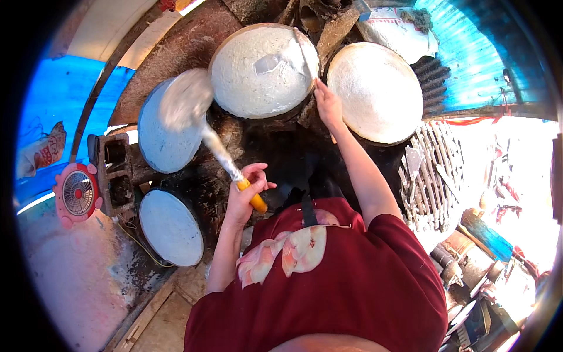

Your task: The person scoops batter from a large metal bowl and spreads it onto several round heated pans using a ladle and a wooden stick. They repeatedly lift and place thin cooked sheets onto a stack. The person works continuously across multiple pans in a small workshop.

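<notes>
Pale round-headed paddle (186,101), yellow handle, blurred: gripped by my left hand (239,199), fingers wrapped. Thick white paste (246,88) on a round plate (218,48): coating reaches the edges, spreading seemingly nearly done; one greyish mid-plate patch perhaps remaining; surface wet-looking, lumpy. Thin brown stick (304,53) across the plate's right edge: pinched in my right hand's (329,108) fingers.

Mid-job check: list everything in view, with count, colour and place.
Round white-topped pans: 4, white, two left, one top centre, one upper right
Round-headed utensil: 1, whitish with yellow handle, left grip
Thin stick: 1, brownish, right grip
Fan: 1, pink-red, far left
Hollow block: 1, grey-brown, beside fan
Slatted rack: 1, pale, right
Bag: 1, white, top right
Sheeting: count unclear, blue, both sides
Clutter: count unclear, mixed, lower right
Shirt: 1, maroon, bottom centre
Forearms: 2, bare, centre
</notes>
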{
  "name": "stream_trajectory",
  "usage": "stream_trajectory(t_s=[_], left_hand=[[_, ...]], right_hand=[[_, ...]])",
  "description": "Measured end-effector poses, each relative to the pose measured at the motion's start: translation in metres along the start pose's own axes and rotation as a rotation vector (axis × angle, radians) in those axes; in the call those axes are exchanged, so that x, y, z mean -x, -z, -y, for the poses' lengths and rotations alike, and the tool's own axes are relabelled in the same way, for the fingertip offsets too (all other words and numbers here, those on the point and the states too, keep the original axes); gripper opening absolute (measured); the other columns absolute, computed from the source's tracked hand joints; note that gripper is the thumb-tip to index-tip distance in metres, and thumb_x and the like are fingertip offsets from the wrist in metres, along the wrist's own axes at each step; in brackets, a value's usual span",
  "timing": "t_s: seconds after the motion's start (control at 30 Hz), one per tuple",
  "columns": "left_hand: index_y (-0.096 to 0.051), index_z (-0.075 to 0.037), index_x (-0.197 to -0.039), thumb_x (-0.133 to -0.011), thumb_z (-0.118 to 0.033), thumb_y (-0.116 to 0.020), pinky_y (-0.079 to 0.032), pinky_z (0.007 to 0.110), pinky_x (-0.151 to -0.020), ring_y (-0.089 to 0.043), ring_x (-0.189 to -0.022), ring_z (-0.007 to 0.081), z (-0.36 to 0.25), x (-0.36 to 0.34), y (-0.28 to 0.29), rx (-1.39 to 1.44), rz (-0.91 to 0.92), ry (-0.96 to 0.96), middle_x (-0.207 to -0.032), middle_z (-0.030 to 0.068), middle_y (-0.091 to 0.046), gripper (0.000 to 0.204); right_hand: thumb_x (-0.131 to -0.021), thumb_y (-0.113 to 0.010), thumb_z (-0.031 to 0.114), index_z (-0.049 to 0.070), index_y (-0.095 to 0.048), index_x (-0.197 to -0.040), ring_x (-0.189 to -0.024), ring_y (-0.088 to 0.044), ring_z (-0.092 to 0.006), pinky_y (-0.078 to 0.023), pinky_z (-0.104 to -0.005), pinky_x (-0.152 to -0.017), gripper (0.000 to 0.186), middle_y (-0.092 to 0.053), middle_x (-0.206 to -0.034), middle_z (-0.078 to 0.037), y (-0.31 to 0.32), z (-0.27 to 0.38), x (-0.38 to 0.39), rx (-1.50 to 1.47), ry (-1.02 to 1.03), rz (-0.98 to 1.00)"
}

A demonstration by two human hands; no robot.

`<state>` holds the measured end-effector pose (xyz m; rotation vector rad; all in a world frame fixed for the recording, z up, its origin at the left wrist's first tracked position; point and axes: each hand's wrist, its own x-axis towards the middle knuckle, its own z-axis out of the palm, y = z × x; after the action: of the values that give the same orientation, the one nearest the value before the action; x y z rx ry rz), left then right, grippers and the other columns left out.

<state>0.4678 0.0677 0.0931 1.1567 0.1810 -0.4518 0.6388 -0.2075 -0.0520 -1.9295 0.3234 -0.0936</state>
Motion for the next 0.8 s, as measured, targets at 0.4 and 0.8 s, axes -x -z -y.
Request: stream_trajectory(t_s=[0.4,0.8], left_hand=[[-0.052,-0.006,-0.125,-0.110,-0.030,-0.047,-0.034,0.018,-0.042,-0.041,-0.055,0.0050,0.008,-0.004,0.019,0.428,0.031,0.261,-0.089,0.0034,-0.050,0.029],[-0.053,0.000,-0.128,-0.110,-0.025,-0.047,-0.032,0.018,-0.042,-0.036,-0.053,0.0044,0.010,-0.049,0.045,0.669,0.004,0.293,-0.080,0.0008,-0.047,0.031]], right_hand=[[-0.102,-0.059,0.017,0.011,-0.059,-0.142,-0.126,-0.064,-0.0226,-0.049,-0.0341,-0.105,0.040,-0.064,-0.138,-0.015,-0.038,-0.015,0.081,-0.128,0.036,0.037],[-0.105,-0.055,0.023,0.012,-0.059,-0.142,-0.118,-0.068,-0.0290,-0.050,-0.0357,-0.100,0.040,-0.069,-0.127,-0.018,0.001,-0.006,0.028,0.202,0.057,0.294]])
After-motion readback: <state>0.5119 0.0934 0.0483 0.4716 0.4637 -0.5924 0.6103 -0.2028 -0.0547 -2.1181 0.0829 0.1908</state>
